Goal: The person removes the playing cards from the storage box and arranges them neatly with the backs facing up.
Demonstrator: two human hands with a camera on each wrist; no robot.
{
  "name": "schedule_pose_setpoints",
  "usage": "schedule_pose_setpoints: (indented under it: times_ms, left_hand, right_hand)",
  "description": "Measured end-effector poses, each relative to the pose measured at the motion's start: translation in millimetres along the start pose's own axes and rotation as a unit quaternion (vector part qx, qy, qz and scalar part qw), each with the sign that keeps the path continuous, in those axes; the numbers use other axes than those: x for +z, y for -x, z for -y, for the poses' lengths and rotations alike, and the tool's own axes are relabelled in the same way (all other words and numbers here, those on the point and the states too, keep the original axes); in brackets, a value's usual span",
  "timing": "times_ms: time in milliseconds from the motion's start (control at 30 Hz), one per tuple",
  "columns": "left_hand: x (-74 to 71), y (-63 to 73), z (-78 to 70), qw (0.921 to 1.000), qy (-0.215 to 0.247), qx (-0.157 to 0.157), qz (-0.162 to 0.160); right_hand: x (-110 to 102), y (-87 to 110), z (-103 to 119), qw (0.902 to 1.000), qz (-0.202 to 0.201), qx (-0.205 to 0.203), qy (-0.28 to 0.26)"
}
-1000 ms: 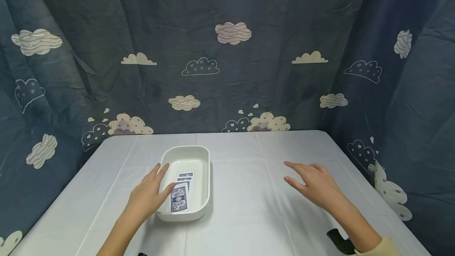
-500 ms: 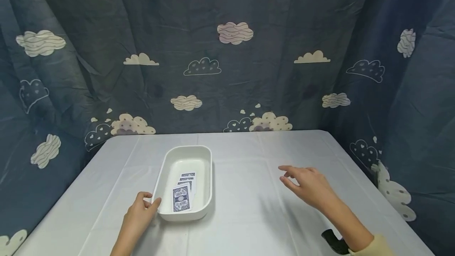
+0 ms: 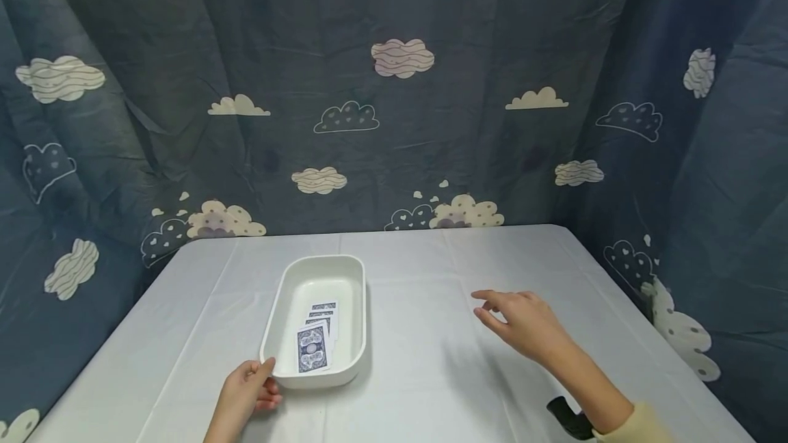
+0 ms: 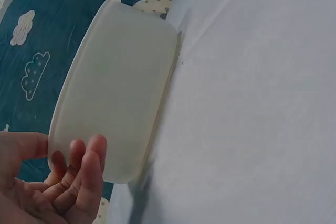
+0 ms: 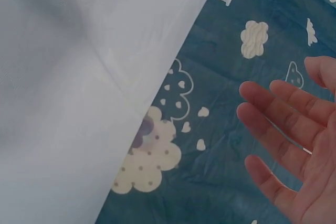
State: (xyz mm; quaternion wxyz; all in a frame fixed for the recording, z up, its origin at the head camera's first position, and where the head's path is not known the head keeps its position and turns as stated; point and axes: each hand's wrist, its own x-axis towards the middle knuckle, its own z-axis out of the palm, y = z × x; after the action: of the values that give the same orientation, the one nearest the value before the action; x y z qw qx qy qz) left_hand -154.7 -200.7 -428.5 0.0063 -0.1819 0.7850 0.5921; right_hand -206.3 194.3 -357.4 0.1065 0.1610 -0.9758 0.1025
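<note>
My left hand [image 3: 239, 395] pinches the near left corner of a white rectangular plastic tub [image 3: 323, 380], thumb at the rim and fingers curled below it. In the left wrist view, this hand [image 4: 68, 184] has its fingertips against the outer wall of the tub [image 4: 118, 82]. Several playing cards [image 3: 312, 348] with blue patterned backs lie overlapping inside the tub, face down. Over the right half of the table my right hand [image 3: 523, 323] hovers with nothing in it. The right wrist view shows its fingers [image 5: 281, 121] spread and loosely bent.
A white cloth covers the table [image 3: 425, 333], with fold creases running across it. Dark blue curtains [image 3: 443, 142] printed with clouds hang behind and along both sides. A black band [image 3: 569, 419] is by the right wrist, near a yellow sleeve [image 3: 637, 426].
My left hand has come back from over the cards to the tub's near left corner and taken hold of its rim. The right hand has drifted slightly left, its fingers drawn in a little.
</note>
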Motion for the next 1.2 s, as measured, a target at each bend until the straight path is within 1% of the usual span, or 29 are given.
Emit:
schedule_pose_setpoints:
  times_ms: [100,200,333,500,633,667,800,933,1067,1200]
  left_hand:
    - [1.2,0.5,4.7,0.9989,0.046,-0.008,0.003]
    - [1.5,-1.0,9.2,0.9961,0.087,-0.013,0.007]
    - [0.9,-0.5,9.9,0.9928,0.118,-0.017,0.011]
    - [1.0,0.4,7.6,0.9918,0.125,-0.027,0.004]
    - [1.4,-1.0,7.3,0.9908,0.132,-0.031,-0.001]
    - [1.4,-1.0,7.1,0.9909,0.132,-0.027,0.0]
    - [1.6,-2.6,8.5,0.9903,0.135,-0.031,-0.005]
    - [3.2,-3.6,9.8,0.9904,0.134,-0.033,-0.013]
    - [4.4,-4.0,11.4,0.9902,0.135,-0.031,-0.018]
    - [5.3,-5.0,12.8,0.9899,0.139,-0.021,-0.019]
  right_hand:
    - [2,-3.5,4,1.0,0.001,-0.003,-0.002]
    - [4,-8.0,10,0.9998,-0.006,-0.016,-0.004]
    - [6,-13.2,22,0.999,-0.016,-0.039,-0.015]
    - [9,-23.5,44,0.9964,-0.017,-0.071,-0.044]
    - [10,-34.2,66,0.9943,-0.013,-0.085,-0.062]
    - [11,-37.0,71,0.9937,-0.013,-0.09,-0.065]
    - [13,-49.2,96,0.9908,-0.002,-0.117,-0.068]
    - [19,-61.8,123,0.9858,0.028,-0.156,-0.055]
    - [28,-72.6,148,0.9791,0.059,-0.194,-0.022]
    - [39,-82.4,168,0.9717,0.072,-0.224,0.014]
